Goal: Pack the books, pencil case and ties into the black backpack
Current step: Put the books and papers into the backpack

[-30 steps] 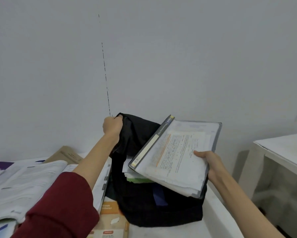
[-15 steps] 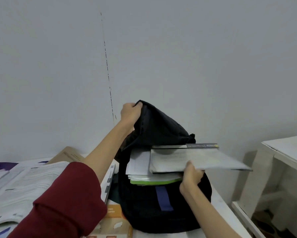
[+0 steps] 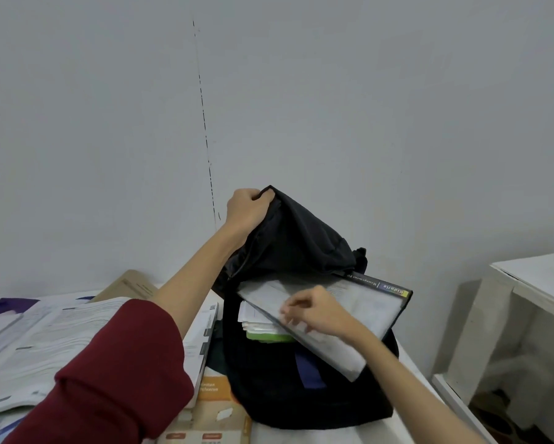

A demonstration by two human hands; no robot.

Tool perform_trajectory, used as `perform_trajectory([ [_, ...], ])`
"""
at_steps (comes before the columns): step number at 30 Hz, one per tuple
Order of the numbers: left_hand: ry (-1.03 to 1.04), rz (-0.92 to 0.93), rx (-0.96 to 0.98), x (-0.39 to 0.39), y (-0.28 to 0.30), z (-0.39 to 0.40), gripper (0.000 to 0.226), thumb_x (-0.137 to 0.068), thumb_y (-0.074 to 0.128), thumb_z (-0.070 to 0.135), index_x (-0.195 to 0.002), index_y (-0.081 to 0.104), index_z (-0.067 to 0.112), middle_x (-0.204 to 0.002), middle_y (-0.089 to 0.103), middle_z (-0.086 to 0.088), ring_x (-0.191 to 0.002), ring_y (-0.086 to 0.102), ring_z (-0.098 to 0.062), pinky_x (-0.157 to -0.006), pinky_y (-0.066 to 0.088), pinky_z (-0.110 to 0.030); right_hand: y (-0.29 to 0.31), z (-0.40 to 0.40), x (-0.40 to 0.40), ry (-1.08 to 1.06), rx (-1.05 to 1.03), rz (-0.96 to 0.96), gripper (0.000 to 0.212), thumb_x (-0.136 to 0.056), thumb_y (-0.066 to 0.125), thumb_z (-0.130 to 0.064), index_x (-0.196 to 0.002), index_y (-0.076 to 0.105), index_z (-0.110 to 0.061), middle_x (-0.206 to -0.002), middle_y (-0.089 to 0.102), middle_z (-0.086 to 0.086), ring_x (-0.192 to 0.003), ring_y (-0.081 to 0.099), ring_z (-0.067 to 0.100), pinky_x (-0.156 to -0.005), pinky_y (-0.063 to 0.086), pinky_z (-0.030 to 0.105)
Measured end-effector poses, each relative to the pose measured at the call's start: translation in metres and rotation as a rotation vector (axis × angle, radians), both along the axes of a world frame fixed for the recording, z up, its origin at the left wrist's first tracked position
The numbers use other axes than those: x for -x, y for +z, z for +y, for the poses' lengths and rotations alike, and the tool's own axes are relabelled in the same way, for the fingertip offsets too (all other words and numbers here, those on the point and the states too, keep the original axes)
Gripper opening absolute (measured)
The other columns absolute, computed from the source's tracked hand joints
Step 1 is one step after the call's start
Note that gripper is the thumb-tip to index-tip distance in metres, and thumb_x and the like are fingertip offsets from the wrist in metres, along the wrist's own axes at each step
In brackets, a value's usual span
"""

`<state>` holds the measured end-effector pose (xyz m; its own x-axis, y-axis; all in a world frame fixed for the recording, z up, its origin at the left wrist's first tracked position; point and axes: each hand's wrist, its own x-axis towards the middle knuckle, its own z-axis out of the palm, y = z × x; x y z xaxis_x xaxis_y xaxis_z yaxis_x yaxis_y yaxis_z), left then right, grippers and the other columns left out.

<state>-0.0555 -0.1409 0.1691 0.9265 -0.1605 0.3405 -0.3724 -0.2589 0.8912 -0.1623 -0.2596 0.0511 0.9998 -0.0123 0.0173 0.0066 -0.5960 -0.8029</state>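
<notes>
Now, from the head camera, the left hand point(image 3: 248, 213) grips the top edge of the black backpack point(image 3: 301, 373) with its fingers curled over the fabric, holding the flap lifted so the mouth stays open. Compared with half a second ago that hand sits in much the same raised spot, red sleeve point(image 3: 109, 376) pushed up the forearm. The grey-covered book point(image 3: 343, 312) has changed most: it lay nearly level then, jutting out to the right of the opening, and it is now tilted, its dark spine (some small lettering on it, too blurred to read in full) up at the right and its far end tucked under the lifted flap, part way inside the bag. The right hand point(image 3: 317, 312) has come up on top of the cover, fingers bent and pinching at its near edge. Beneath the book, other white pages and a green-edged book point(image 3: 269, 336) already sit inside the backpack. To the left on the white table point(image 3: 407, 373) an open book point(image 3: 45, 347) lies flat, and an orange book point(image 3: 218, 411) lies partly under the bag's near left corner. A white side table point(image 3: 531, 283) stands apart at the right.
</notes>
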Motion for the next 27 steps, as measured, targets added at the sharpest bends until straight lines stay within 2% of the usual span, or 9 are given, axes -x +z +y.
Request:
perform_trajectory([
  [2,-0.021,-0.070,-0.048,0.003,0.000,0.002,0.023,-0.093,0.052,0.029,-0.075,0.061,0.017,-0.071,0.053,0.005,-0.068,0.047,-0.012,-0.062,0.035,-0.022,0.002,-0.029,0.007,0.023,0.653,0.003,0.038,-0.088,0.050,-0.011,-0.121,0.062,-0.025,-0.129,0.059,-0.001,-0.119,0.053,0.018,-0.102,0.042,0.038],
  [4,-0.056,-0.175,-0.125,0.006,0.000,0.006,0.021,-0.094,0.052,0.028,-0.103,0.068,0.017,-0.095,0.061,0.009,-0.090,0.054,-0.010,-0.080,0.039,-0.021,-0.004,-0.056,0.019,0.106,0.875,0.269,0.057,-0.089,0.049,-0.015,-0.140,0.041,-0.038,-0.154,0.028,-0.012,-0.143,0.021,0.020,-0.113,0.016,0.056],
  [6,-0.151,-0.283,-0.300,0.007,0.001,0.011,0.024,-0.094,0.053,0.031,-0.103,0.070,0.017,-0.099,0.066,0.008,-0.095,0.058,-0.012,-0.085,0.042,-0.025,-0.014,-0.070,0.027,0.133,0.840,0.417,0.063,-0.091,0.054,-0.035,-0.145,0.023,-0.047,-0.157,0.007,-0.019,-0.147,0.002,0.020,-0.110,0.008,0.064],
  [10,-0.281,-0.345,-0.603,0.012,-0.002,0.014,0.031,-0.090,0.058,0.039,-0.069,0.064,0.017,-0.068,0.063,0.001,-0.068,0.058,-0.018,-0.067,0.044,-0.032,-0.041,-0.050,0.020,0.049,0.874,0.291,0.059,-0.091,0.044,-0.056,-0.145,0.019,-0.048,-0.159,0.005,-0.014,-0.146,0.003,0.026,-0.107,0.011,0.064],
  [17,-0.091,-0.310,-0.243,0.011,0.001,0.018,0.052,-0.093,0.053,0.030,-0.052,0.024,0.018,-0.049,0.026,0.002,-0.047,0.026,-0.014,-0.054,0.022,-0.028,-0.043,-0.005,-0.019,-0.014,0.719,0.303,0.057,-0.091,0.031,-0.066,-0.141,0.033,-0.039,-0.154,0.024,-0.006,-0.139,0.016,0.041,-0.110,0.014,0.059],
  [19,-0.087,-0.299,-0.238,0.006,0.002,0.027,0.051,-0.093,0.053,0.030,-0.053,0.023,0.018,-0.050,0.025,0.002,-0.048,0.025,-0.014,-0.054,0.021,-0.028,-0.022,-0.032,-0.015,0.167,0.657,0.385,0.067,-0.086,0.055,-0.058,-0.145,0.027,-0.043,-0.157,0.016,-0.012,-0.145,0.011,0.026,-0.116,0.010,0.051],
  [22,-0.100,-0.305,-0.269,0.000,-0.002,0.034,0.050,-0.093,0.053,0.030,-0.054,0.025,0.017,-0.051,0.025,0.001,-0.052,0.027,-0.016,-0.058,0.022,-0.029,-0.006,-0.073,0.005,0.285,1.006,0.541,0.096,-0.079,0.072,-0.036,-0.149,0.006,-0.042,-0.158,-0.001,-0.016,-0.147,-0.004,0.023,-0.116,0.006,0.056],
  [24,-0.120,-0.315,-0.273,-0.001,-0.006,0.033,0.048,-0.093,0.053,0.029,-0.055,0.027,0.015,-0.051,0.026,0.000,-0.053,0.028,-0.017,-0.057,0.023,-0.028,-0.011,-0.083,0.015,0.191,1.116,0.521,0.093,-0.084,0.064,-0.018,-0.148,0.003,-0.046,-0.157,-0.005,-0.019,-0.147,-0.005,0.024,-0.111,0.008,0.062],
  [27,-0.141,-0.335,-0.262,0.002,-0.010,0.027,0.050,-0.093,0.054,0.027,-0.054,0.024,0.017,-0.050,0.024,0.003,-0.049,0.024,-0.013,-0.053,0.020,-0.027,-0.027,-0.080,0.022,0.148,1.068,0.286,0.074,-0.090,0.045,-0.008,-0.146,0.017,-0.046,-0.158,0.010,-0.015,-0.145,0.016,0.024,-0.114,0.022,0.047],
])
